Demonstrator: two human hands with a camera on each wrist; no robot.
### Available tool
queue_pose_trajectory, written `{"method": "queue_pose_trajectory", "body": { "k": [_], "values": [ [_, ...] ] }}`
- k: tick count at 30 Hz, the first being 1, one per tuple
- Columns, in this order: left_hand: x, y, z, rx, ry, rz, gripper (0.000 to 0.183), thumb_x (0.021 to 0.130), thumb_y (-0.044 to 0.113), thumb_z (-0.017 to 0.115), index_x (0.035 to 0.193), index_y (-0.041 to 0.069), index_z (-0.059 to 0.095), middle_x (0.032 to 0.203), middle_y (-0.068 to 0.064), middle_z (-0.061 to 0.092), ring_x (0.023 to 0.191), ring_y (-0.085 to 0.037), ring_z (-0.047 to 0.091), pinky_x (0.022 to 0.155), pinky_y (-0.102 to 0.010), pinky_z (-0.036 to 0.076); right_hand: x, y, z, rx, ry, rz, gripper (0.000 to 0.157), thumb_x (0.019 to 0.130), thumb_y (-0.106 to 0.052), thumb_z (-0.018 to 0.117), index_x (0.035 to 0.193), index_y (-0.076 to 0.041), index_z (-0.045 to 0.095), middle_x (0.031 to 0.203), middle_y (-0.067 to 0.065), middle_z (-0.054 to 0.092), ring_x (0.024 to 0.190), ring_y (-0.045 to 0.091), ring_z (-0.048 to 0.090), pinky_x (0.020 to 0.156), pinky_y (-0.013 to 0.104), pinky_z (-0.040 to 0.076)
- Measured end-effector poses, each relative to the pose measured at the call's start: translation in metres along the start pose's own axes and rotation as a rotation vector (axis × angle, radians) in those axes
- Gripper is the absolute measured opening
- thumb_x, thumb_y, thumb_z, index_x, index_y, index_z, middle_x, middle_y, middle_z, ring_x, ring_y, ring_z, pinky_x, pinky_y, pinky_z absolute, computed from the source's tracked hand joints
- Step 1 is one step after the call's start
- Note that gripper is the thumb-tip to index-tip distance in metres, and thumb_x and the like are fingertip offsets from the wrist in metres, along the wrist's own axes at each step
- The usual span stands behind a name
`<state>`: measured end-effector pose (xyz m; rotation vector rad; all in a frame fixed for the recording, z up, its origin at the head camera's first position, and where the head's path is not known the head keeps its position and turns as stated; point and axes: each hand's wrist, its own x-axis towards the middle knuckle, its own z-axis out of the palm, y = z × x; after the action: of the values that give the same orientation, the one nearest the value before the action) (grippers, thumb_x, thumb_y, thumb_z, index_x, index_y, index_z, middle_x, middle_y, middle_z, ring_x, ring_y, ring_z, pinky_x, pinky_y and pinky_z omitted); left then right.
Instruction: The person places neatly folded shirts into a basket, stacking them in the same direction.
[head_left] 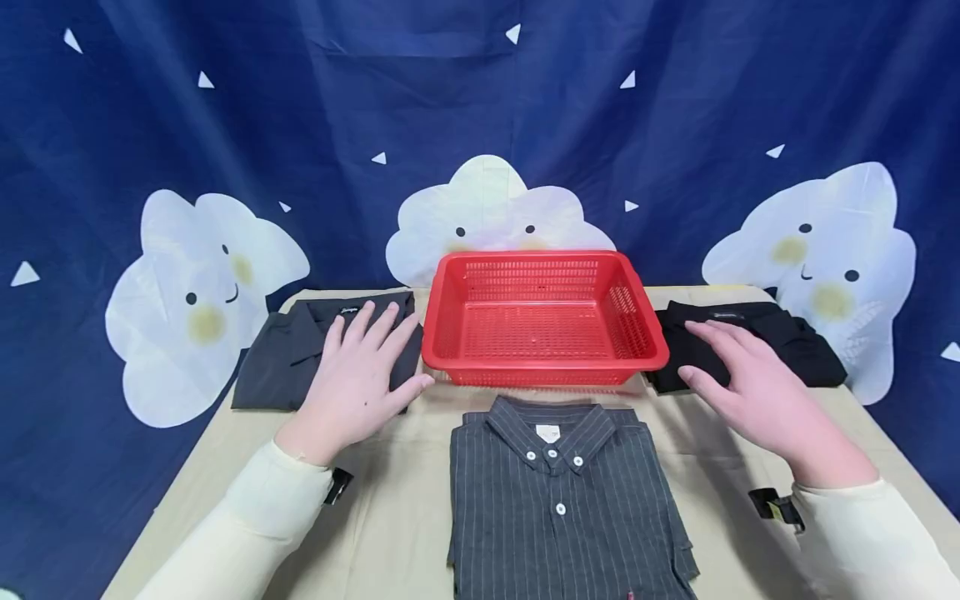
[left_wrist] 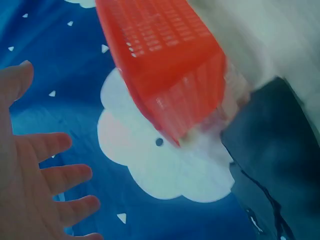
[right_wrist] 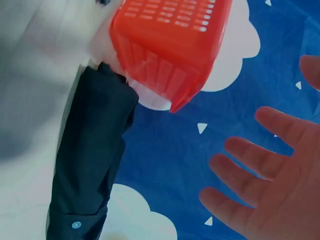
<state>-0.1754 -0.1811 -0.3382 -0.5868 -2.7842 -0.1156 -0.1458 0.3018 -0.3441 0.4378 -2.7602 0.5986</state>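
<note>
My left hand [head_left: 358, 379], fingers spread, is held over a folded dark grey shirt [head_left: 281, 367] at the left of the table. On the other side my right hand [head_left: 757, 392] is over a folded black shirt [head_left: 813, 354], its fingers fairly straight and nothing in them. Between the two stands a red plastic basket [head_left: 532, 367] with nothing inside. In front of it a dark pinstriped button-up shirt [head_left: 562, 533] lies folded, collar toward the basket. Both wrist views show the palms empty, with the basket [left_wrist: 175, 65] and a shirt nearby.
A beige cloth [head_left: 397, 517] covers the table. Behind it hangs a blue curtain [head_left: 450, 83] printed with white clouds and small triangles. The basket stands at the table's back edge, between the two side shirts.
</note>
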Motion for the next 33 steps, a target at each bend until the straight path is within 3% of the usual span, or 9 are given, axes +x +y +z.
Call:
{"method": "queue_pose_trajectory", "body": {
  "k": [6,12,16,19,25,29,33],
  "values": [
    [-0.01,0.011,-0.007,-0.061,0.068,0.064,0.076,0.091,0.056,0.065,0.152,0.014,0.047,0.155,-0.013,0.043,0.146,-0.039,0.03,0.116,-0.064,0.015,-0.006,-0.012,-0.002,0.028,-0.039,-0.02,0.053,0.098,-0.035,0.068,0.141,-0.006,0.055,0.133,0.016,0.057,0.121,0.037,0.054,0.093,0.059,0.042],
    [-0.016,0.024,-0.006,-0.098,0.081,0.114,0.073,0.09,0.052,0.067,0.148,0.011,0.051,0.149,-0.013,0.05,0.142,-0.035,0.038,0.116,-0.061,0.021,-0.012,-0.016,0.004,0.057,-0.126,0.02,0.051,0.098,-0.038,0.066,0.136,-0.006,0.058,0.125,0.014,0.063,0.108,0.036,0.063,0.084,0.059,0.049],
    [-0.021,0.032,-0.003,-0.179,0.064,0.129,0.07,0.09,0.047,0.07,0.145,0.01,0.054,0.144,-0.011,0.055,0.134,-0.032,0.047,0.112,-0.055,0.034,-0.016,-0.02,0.01,0.076,-0.163,0.018,0.041,0.098,-0.037,0.067,0.127,-0.009,0.064,0.105,0.001,0.069,0.092,0.019,0.066,0.076,0.044,0.054],
    [-0.023,0.036,0.0,-0.26,0.031,0.111,0.065,0.091,0.043,0.071,0.144,0.01,0.055,0.139,-0.008,0.059,0.126,-0.028,0.054,0.105,-0.049,0.044,-0.018,-0.022,0.016,0.093,-0.208,0.036,0.035,0.099,-0.038,0.066,0.121,-0.012,0.065,0.087,-0.009,0.065,0.075,0.007,0.061,0.066,0.033,0.051],
    [-0.023,0.041,0.01,-0.312,-0.017,0.045,0.051,0.093,0.039,0.07,0.137,0.015,0.06,0.12,-0.001,0.068,0.107,-0.02,0.065,0.087,-0.043,0.054,-0.023,-0.021,0.027,0.135,-0.303,0.105,0.035,0.098,-0.041,0.065,0.119,-0.013,0.064,0.077,-0.009,0.06,0.065,0.007,0.055,0.059,0.028,0.044],
    [-0.022,0.044,0.017,-0.368,-0.069,-0.004,0.037,0.093,0.037,0.07,0.126,0.02,0.064,0.107,0.006,0.07,0.089,-0.013,0.066,0.073,-0.036,0.054,-0.023,-0.018,0.034,0.181,-0.34,0.102,0.027,0.098,-0.037,0.066,0.112,-0.014,0.066,0.074,-0.008,0.058,0.064,0.007,0.054,0.059,0.027,0.043],
    [-0.018,0.046,0.026,-0.414,-0.143,-0.034,0.032,0.094,0.037,0.068,0.12,0.018,0.066,0.095,0.01,0.068,0.077,-0.006,0.062,0.067,-0.033,0.051,-0.022,-0.014,0.041,0.241,-0.392,0.076,0.017,0.097,-0.032,0.068,0.103,-0.016,0.066,0.072,-0.009,0.056,0.064,0.007,0.053,0.06,0.026,0.043]
  ]
}}
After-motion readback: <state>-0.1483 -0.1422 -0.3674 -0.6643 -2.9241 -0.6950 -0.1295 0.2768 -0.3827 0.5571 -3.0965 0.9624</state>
